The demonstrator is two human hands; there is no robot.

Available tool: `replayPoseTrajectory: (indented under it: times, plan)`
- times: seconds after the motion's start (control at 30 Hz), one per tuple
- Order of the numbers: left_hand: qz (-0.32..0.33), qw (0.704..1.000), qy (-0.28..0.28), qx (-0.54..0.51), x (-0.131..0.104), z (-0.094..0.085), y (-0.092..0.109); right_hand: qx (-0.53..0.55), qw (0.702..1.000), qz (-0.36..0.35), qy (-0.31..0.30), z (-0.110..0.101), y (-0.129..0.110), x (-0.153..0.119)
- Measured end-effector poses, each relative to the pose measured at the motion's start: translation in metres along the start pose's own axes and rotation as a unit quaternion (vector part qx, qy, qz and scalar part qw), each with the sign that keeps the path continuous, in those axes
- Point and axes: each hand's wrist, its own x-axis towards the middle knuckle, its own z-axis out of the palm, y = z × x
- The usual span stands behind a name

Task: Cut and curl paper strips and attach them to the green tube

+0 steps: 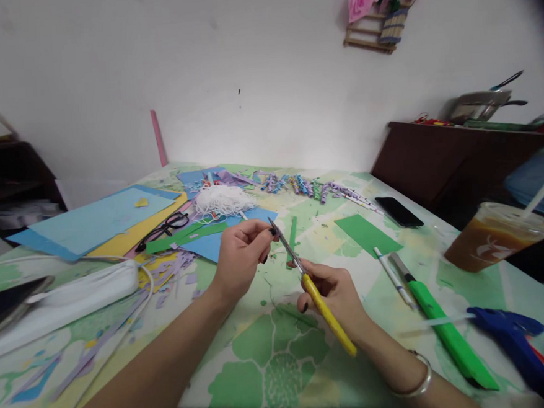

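Note:
My right hand [336,286] is closed on a pair of scissors [329,315] with yellow handles. The metal blades point up and to the left. At their tip, my left hand [242,252] is closed in a pinch, thumb against fingers. What it pinches, if anything, is too small to make out. Beyond the blades lies a thin green paper strip [293,232] on the table. A tangle of white string [225,201] sits behind my left hand, with blue paper [208,246] and longer green strips [190,236] in front of it.
On the right are a green paper rectangle [367,234], a pen [393,279], a green utility knife [451,334], a blue glue gun [509,343], a phone [398,211] and an iced drink [500,234]. Glasses [164,229], paper sheets [100,219] and a white case [74,302] lie left.

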Motion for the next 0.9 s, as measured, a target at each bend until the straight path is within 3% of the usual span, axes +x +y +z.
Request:
replayPoseTrajectory:
  times: [0.27, 0.47, 0.7, 0.9]
  plan:
    - [-0.009, 0.993, 0.047, -0.107, -0.006, 0.010, -0.012, -0.070, 0.996, -0.013, 0.053, 0.016, 0.006, -0.004]
    - [0.030, 0.994, 0.054, -0.095, -0.008, 0.011, -0.018, -0.071, 0.993, -0.044, 0.079, 0.022, 0.010, -0.005]
    - [0.067, 0.995, 0.024, -0.065, -0.009, 0.010, -0.016, -0.081, 0.991, -0.051, 0.098, 0.027, 0.011, -0.006]
    - [0.062, 0.996, 0.004, -0.069, -0.012, 0.013, -0.013, -0.002, 0.995, -0.016, 0.096, 0.027, 0.005, -0.002]
